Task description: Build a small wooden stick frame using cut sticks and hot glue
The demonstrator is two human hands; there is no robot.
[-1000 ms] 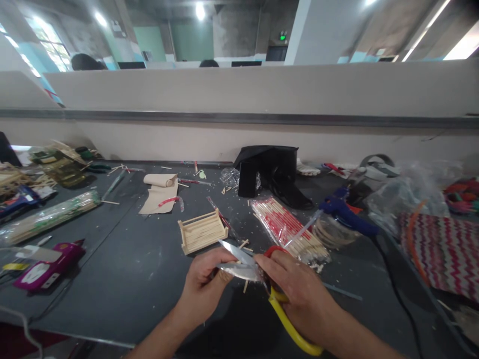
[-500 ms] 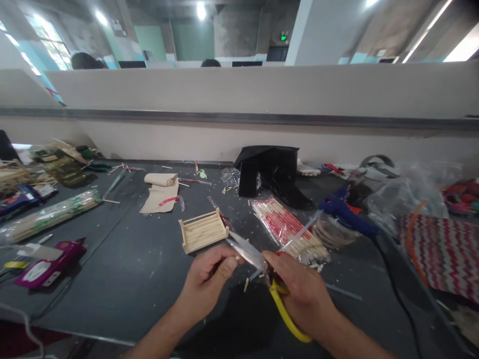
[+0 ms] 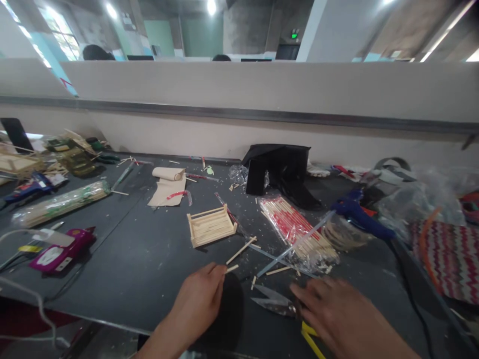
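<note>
My left hand [image 3: 198, 295] is closed, pinching a short thin wooden stick [image 3: 232, 269] that pokes out past its fingertips. A longer wooden stick [image 3: 241, 251] slants away just beyond those fingers; whether they hold it too I cannot tell. The scissors [image 3: 275, 301] lie low at the tabletop with their blades parted and a yellow handle partly hidden. Over that handle is my right hand [image 3: 333, 311], slightly blurred, its fingers stretched out and loose. A small railed tray made of wooden sticks [image 3: 211, 227] sits beyond my left hand.
A packet of red-and-wood sticks [image 3: 297, 227] and a blue glue gun [image 3: 359, 217] with its cord are at the right. Brown paper [image 3: 167, 192], a black folded piece [image 3: 277, 167] and a purple device [image 3: 62, 252] lie around. Offcuts litter the dark table [image 3: 138, 279].
The scissors have gone from my right hand's grip down to the tabletop, and that hand has loosened and moved right. My left hand has drawn apart from the blades. The view has shifted slightly.
</note>
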